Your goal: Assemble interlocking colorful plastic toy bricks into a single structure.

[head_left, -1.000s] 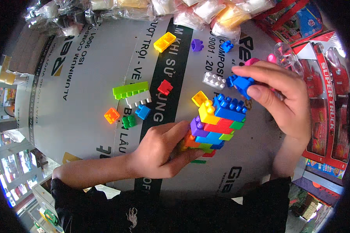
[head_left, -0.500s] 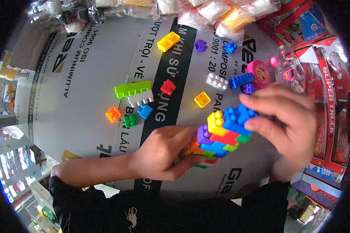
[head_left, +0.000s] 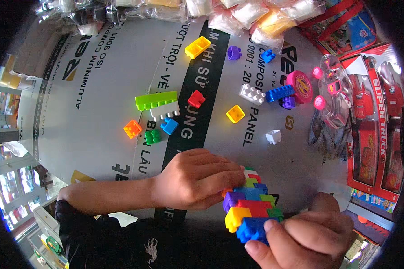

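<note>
Left part of the grey table, we count five bricks: one orange, one green, one lime, one long white, one light blue. Middle: one red, one yellow toward the far edge. By the near edge, left hand, fingers closed round the far end of one brick stack. Beyond that, we get seven loose: one purple, one small yellow, one studded white, one small blue, one small white, one long blue, one violet. Right hand, thumb and fingers narrow, holds one blue end brick on the stack's near end. Right edge: one clear toy.
</note>
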A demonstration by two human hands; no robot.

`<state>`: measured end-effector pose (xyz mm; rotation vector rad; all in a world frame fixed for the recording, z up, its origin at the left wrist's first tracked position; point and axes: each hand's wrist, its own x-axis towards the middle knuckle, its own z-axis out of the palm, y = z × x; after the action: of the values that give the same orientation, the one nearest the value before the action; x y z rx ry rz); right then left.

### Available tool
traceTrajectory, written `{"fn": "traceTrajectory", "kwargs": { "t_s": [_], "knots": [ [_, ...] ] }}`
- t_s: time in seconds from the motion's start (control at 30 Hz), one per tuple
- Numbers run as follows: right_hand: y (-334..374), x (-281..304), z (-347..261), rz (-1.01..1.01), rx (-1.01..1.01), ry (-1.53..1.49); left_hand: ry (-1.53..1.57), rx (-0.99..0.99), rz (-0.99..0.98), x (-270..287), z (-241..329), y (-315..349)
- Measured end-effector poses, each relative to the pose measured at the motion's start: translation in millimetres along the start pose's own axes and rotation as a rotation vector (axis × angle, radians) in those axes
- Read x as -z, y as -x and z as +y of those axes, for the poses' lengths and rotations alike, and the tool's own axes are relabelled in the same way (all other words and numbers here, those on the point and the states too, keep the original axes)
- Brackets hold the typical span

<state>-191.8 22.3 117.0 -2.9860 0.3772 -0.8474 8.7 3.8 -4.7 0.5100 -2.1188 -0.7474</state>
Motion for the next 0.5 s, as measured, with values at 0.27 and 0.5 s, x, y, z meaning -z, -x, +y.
{"fn": "traceTrajectory", "kwargs": {
  "t_s": [0.27, 0.5],
  "knots": [
    [-16.8, 25.3, 14.2, -0.260, -0.199, -0.022, 0.160, 0.227, -0.068, 1.6, -1.7, -1.0],
    [-8.7, 36.1, 65.3, -0.286, -0.302, -0.364, 0.140, 0.222, -0.008, 1.3, -3.9, -2.4]
  ]
}}
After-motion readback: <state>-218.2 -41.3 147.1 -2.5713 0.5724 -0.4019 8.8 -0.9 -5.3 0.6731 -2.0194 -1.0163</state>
